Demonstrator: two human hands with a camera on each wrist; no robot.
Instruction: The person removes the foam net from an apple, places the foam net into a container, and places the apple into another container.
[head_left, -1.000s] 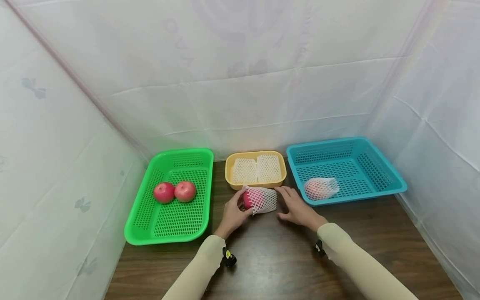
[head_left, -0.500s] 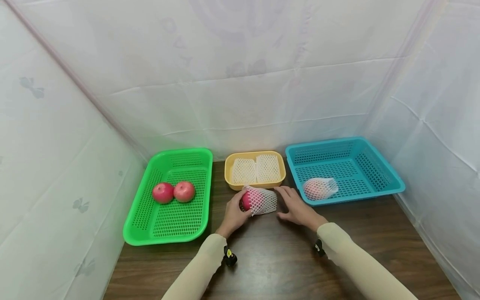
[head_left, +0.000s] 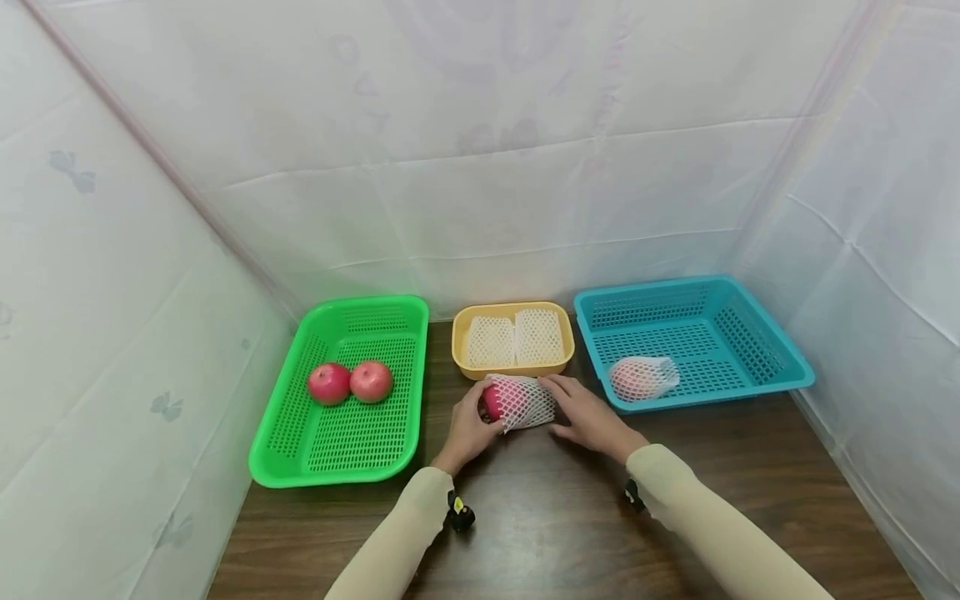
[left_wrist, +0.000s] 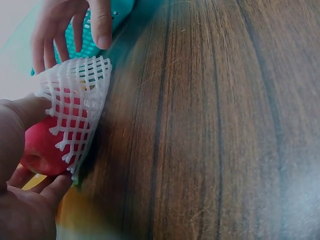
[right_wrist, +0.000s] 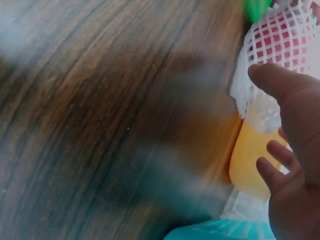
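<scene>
A red apple lies on its side on the table, partly inside a white foam net sleeve. My left hand grips the apple and the sleeve's edge from the left, thumb on one side and fingers on the other. The apple's bare end faces that palm. At the loose right end of the net is my right hand, its fingers spread and not closed around anything. In the right wrist view its thumb overlaps the net; whether it touches is hard to tell.
A green basket on the left holds two bare apples. Behind my hands stands a yellow tray with flat net sleeves. To the right, a blue basket contains one netted apple. White sheeting encloses the table.
My right hand has shifted slightly left, closer to the net's loose end. The left hand, the apple and the baskets stay about where they were.
</scene>
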